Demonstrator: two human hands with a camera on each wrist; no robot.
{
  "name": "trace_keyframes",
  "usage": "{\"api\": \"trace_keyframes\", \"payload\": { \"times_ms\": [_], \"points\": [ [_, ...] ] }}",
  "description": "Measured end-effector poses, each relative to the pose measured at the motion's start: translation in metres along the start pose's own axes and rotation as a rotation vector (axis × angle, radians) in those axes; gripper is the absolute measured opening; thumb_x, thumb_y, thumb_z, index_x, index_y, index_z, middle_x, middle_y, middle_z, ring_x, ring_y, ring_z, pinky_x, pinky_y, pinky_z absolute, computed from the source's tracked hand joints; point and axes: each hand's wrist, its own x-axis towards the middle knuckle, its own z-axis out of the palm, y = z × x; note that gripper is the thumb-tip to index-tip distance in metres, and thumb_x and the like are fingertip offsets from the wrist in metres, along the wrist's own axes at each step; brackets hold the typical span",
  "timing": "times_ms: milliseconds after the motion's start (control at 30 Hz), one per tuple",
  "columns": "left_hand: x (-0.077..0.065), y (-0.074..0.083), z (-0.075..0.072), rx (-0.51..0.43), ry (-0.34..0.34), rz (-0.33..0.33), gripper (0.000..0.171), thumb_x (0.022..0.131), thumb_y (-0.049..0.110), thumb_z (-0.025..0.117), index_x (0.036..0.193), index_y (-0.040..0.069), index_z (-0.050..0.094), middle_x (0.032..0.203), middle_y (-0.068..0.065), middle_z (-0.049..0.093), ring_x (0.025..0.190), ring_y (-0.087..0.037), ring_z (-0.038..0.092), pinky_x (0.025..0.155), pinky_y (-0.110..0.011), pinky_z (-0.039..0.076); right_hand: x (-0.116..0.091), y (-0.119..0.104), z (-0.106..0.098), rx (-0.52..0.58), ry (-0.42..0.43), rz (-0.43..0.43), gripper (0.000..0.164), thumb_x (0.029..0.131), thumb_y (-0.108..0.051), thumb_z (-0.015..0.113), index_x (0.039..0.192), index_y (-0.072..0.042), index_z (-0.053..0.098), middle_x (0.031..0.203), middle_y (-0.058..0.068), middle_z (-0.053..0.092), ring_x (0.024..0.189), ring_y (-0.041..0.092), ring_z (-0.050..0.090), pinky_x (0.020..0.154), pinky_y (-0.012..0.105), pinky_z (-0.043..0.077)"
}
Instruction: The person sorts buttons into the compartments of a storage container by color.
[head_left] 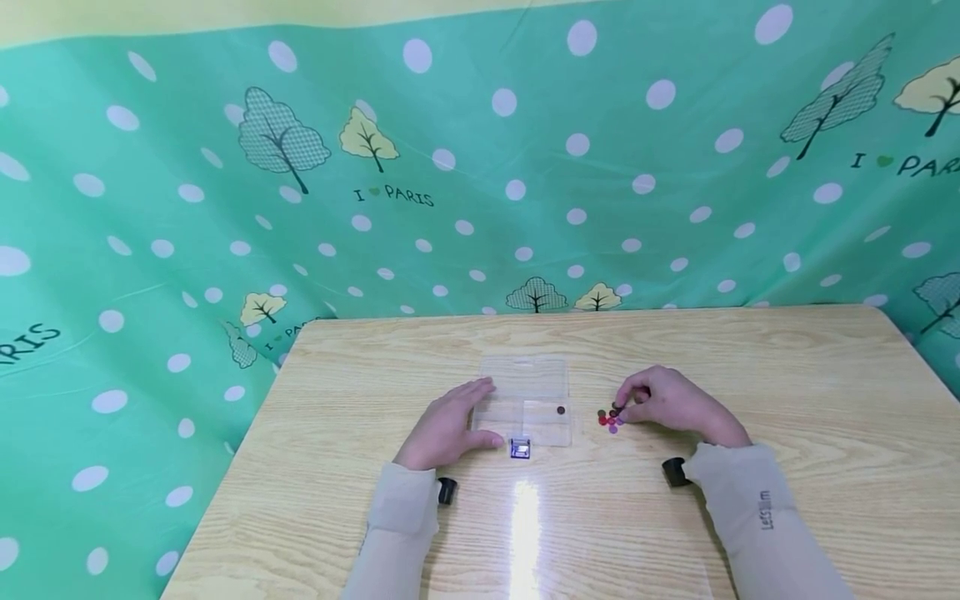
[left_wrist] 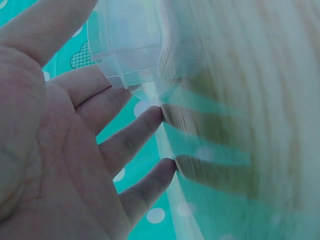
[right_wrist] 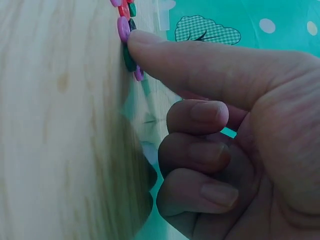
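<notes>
A clear plastic box (head_left: 547, 429) lies on the table with its lid (head_left: 528, 375) folded back. One dark button (head_left: 561, 410) is in its right compartment. My left hand (head_left: 448, 425) rests at the box's left side, fingers extended and thumb along the front; in the left wrist view two fingertips (left_wrist: 155, 114) touch the tabletop. To the right of the box lies a small cluster of red, purple and dark buttons (head_left: 603, 421). Over it, my right hand (head_left: 670, 402) pinches a dark button (head_left: 618, 409) between thumb and index finger, its other fingers curled in the right wrist view.
A small blue-and-white piece (head_left: 520, 448) sits at the box's front edge. The wood-patterned table (head_left: 825, 383) reaches back to a green dotted curtain (head_left: 465, 167). Black wrist devices (head_left: 675, 472) show beside both sleeves.
</notes>
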Motion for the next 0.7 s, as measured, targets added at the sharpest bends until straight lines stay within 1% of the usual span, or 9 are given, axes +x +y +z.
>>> {"api": "trace_keyframes", "payload": {
  "times_ms": [233, 433, 700],
  "points": [
    [0.0002, 0.0000, -0.0003, 0.001, -0.004, -0.002, 0.084, 0.083, 0.043, 0.079, 0.151, 0.008, 0.045, 0.159, -0.006, 0.038, 0.147, -0.031, 0.033, 0.121, -0.050, 0.027, -0.0013, -0.0013, 0.0006, 0.006, 0.002, 0.034, 0.010, 0.083, -0.010, 0.081, 0.086, -0.009, 0.072, 0.066, 0.000, 0.048, 0.062, 0.016, 0.041, 0.052, 0.024, 0.034],
    [0.0000, -0.0001, 0.0000, 0.001, -0.002, -0.001, 0.084, 0.082, 0.043, 0.079, 0.151, 0.008, 0.045, 0.159, -0.006, 0.038, 0.147, -0.030, 0.034, 0.121, -0.049, 0.027, -0.0003, -0.0009, -0.0002, 0.000, -0.006, 0.045, 0.008, 0.085, -0.010, 0.080, 0.085, -0.009, 0.071, 0.067, 0.000, 0.049, 0.062, 0.015, 0.043, 0.053, 0.024, 0.036],
    [-0.0008, -0.0006, -0.0003, -0.003, -0.002, -0.003, 0.084, 0.083, 0.043, 0.079, 0.151, 0.008, 0.045, 0.159, -0.006, 0.038, 0.147, -0.030, 0.033, 0.121, -0.050, 0.027, -0.0004, -0.0019, -0.0003, -0.018, 0.000, 0.020, 0.007, 0.087, -0.010, 0.078, 0.085, -0.009, 0.071, 0.065, 0.000, 0.049, 0.061, 0.016, 0.043, 0.054, 0.025, 0.036]
  ]
}}
